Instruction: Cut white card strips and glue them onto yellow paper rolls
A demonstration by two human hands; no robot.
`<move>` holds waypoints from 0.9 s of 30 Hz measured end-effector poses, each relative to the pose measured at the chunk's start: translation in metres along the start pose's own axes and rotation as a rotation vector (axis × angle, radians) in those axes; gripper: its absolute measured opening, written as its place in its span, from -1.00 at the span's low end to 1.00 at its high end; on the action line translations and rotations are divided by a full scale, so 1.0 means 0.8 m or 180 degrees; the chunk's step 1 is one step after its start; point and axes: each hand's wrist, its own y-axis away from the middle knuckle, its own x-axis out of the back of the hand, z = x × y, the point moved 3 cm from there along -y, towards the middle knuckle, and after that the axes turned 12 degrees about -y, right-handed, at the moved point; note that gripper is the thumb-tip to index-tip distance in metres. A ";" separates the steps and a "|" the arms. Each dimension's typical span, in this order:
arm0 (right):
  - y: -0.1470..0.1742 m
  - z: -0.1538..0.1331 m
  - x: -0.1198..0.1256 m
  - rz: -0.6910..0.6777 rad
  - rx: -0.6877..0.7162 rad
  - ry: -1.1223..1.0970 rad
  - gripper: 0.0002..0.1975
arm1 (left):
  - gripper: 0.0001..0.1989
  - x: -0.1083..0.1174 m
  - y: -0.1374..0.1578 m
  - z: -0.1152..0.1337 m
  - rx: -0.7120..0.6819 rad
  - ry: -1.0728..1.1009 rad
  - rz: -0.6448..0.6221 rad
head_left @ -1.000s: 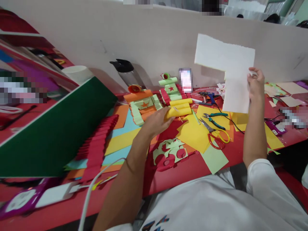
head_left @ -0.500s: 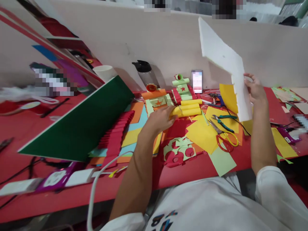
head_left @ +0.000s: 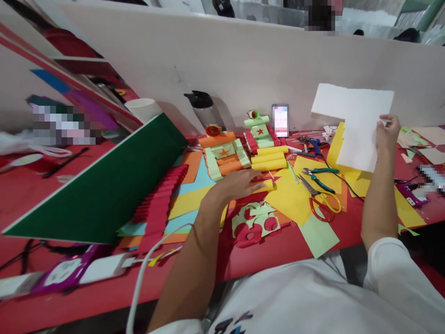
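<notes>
My right hand (head_left: 387, 132) grips the side edge of an L-shaped white foam board (head_left: 359, 125), held up over yellow sheets at the right. My left hand (head_left: 241, 184) is closed over one end of a yellow paper roll (head_left: 267, 185); the fingertips are partly hidden. Just beyond it lie several more yellow paper rolls (head_left: 268, 161). A paper figure (head_left: 224, 153) in orange and light green lies left of those rolls. Farther back is a smaller green and red paper figure (head_left: 260, 132). Nearest my left hand in front are green and red paper cut-outs (head_left: 255, 222).
Scissors (head_left: 321, 199) and teal-handled pliers (head_left: 321, 178) lie on yellow paper. A dark green board (head_left: 104, 190) leans at left beside pleated red paper (head_left: 160, 204). A bottle (head_left: 205, 109) and a phone (head_left: 280, 120) stand by the partition. A white cable (head_left: 139, 278) crosses the front.
My left hand has come nearer with a yellow roll, away from the other rolls. My right hand has turned the white board to face me and lowered its top.
</notes>
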 end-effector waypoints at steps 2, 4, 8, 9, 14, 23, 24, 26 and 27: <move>-0.003 0.008 0.012 0.0385 0.0150 0.0145 -0.76 | -0.40 -0.001 -0.001 -0.003 0.0154 -0.0077 0.0113; -0.005 0.016 0.016 0.0546 0.0081 0.0036 -0.78 | -0.43 0.000 -0.002 -0.005 0.0390 -0.0202 0.0214; -0.009 0.022 0.009 0.0280 0.0031 -0.0740 -0.90 | -0.57 0.002 -0.001 -0.015 0.1070 -0.0404 0.0302; -0.010 0.020 0.007 0.0209 0.0098 -0.0939 -0.91 | -0.59 0.001 0.000 -0.019 0.1209 -0.0431 0.0263; -0.016 -0.008 0.009 0.0554 0.0475 -0.1233 -0.86 | -0.60 -0.010 0.002 -0.036 0.1548 -0.0500 -0.0024; -0.033 -0.057 -0.017 0.0784 0.0820 -0.2237 -0.83 | -0.65 -0.016 -0.007 -0.034 0.1517 -0.0266 0.0053; -0.032 -0.063 -0.024 0.0648 0.0795 -0.2349 -0.80 | -0.65 -0.016 -0.009 -0.033 0.1512 -0.0302 0.0062; -0.027 -0.077 -0.039 0.0273 0.0688 -0.2445 -0.73 | -0.65 -0.017 -0.011 -0.031 0.1450 -0.0434 0.0047; -0.022 -0.083 -0.048 0.0053 0.0616 -0.2435 -0.70 | -0.64 -0.018 -0.012 -0.030 0.1394 -0.0510 0.0022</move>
